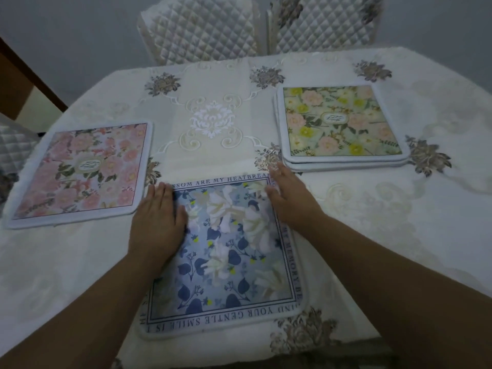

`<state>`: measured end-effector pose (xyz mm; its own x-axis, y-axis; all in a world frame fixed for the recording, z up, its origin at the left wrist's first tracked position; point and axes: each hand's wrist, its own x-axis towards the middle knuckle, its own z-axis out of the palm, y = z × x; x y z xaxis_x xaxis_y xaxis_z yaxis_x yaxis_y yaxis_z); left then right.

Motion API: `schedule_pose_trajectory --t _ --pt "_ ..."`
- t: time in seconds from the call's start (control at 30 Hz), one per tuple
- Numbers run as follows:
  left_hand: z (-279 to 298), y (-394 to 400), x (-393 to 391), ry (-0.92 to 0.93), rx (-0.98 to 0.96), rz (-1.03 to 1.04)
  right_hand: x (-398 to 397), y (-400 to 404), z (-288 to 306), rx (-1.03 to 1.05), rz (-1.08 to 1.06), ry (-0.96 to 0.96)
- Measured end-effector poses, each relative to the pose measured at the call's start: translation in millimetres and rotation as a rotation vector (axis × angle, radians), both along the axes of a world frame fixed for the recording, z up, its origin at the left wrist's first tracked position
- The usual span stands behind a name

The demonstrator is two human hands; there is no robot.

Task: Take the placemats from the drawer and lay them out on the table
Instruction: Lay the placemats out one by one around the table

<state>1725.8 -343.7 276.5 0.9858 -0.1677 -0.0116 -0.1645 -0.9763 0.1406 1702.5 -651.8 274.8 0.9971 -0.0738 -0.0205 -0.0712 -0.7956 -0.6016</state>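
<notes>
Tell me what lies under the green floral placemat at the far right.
Under the green floral placemat, white edges of at least one more placemat stick out along its near and left sides, stacked on the tablecloth. Their prints and exact number are covered.

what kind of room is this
Likely a home dining area: a table under an embroidered tablecloth, two quilted-cover chairs at its far side, and floral placemats laid out.

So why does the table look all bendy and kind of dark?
Head view: the wide-angle lens curves the table edge and bows the placemats' sides; the light is dim and bluish with no strong shadows or glare; the right hand has blurry fingertips, while the lettering on the blue placemat stays readable.
</notes>
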Motion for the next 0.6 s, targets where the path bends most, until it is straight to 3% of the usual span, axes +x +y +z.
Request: schedule_pose_trajectory --t 0.1,0.2,0.37,0.47,0.6 --pt "17.7 -45.8 2.2 0.027 -0.117 -0.071 -4.6 -48.9 20.4 0.057 -0.171 -0.172" --pt "30.5 -117.7 10.9 0.097 -0.367 -0.136 -2.3 -109.1 32.1 -0.005 -0.365 -0.258" --pt "46.2 -236.4 20.5 0.283 -0.697 -0.082 8.9 -199.5 21.4 -0.056 -0.630 0.050" --pt "48.5 -277.4 30.0 0.344 -0.704 0.029 9.7 -221.5 10.1 -0.007 -0.619 0.146" --pt "43.9 -288.3 48.3 0.255 -0.678 0.193 7.1 -232.1 9.0 0.071 -0.608 0.055"
